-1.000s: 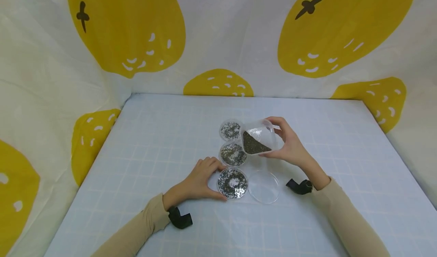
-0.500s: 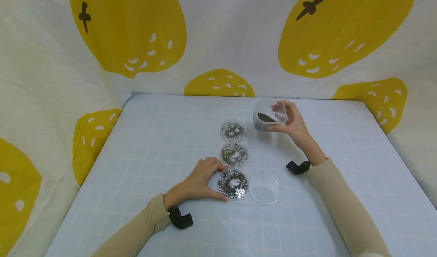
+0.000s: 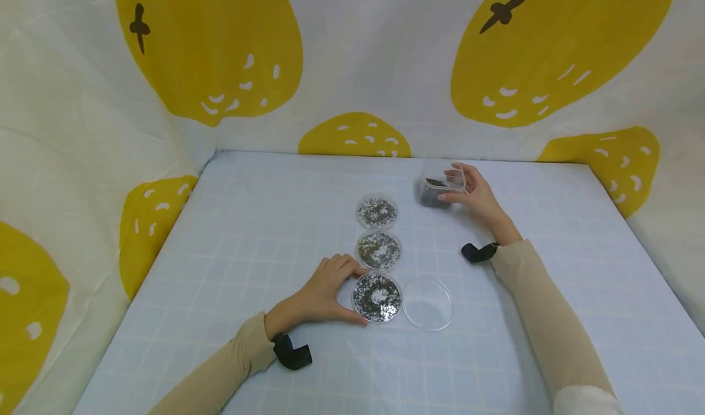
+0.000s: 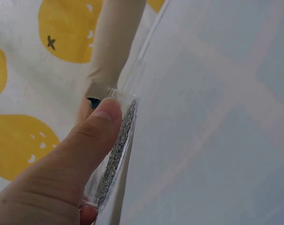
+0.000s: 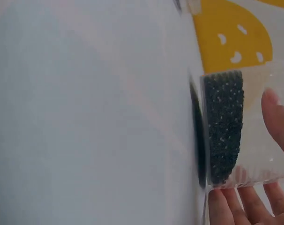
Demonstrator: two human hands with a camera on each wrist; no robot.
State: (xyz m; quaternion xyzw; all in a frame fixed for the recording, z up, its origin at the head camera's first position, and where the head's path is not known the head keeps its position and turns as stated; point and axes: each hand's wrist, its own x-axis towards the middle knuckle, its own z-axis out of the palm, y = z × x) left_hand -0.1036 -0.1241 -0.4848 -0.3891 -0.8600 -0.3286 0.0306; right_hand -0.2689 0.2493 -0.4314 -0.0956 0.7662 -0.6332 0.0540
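Observation:
My left hand (image 3: pixel 322 292) grips the nearest petri dish (image 3: pixel 377 297) by its sides, thumb at the front and index finger at the back. Dark grains cover that dish's bottom except for a pale patch in the middle; the left wrist view shows my thumb on its rim. My right hand (image 3: pixel 478 198) holds a clear plastic tub (image 3: pixel 435 191) from its right side, close over the table at the back. Dark grains (image 5: pixel 224 126) fill the bottom of the tub, with a dark shadow right beside its base in the right wrist view.
Two more petri dishes with grains, a middle one (image 3: pixel 379 250) and a far one (image 3: pixel 377 212), stand in line behind the held one. A clear round lid (image 3: pixel 427 304) lies to its right. The pale checked table (image 3: pixel 264 219) meets a fruit-patterned curtain (image 3: pixel 358 66) at the back.
My right hand has carried the tub from over the middle dish back and to the right, turning it from tilted to nearly upright and lowering it. My left hand stays on its dish.

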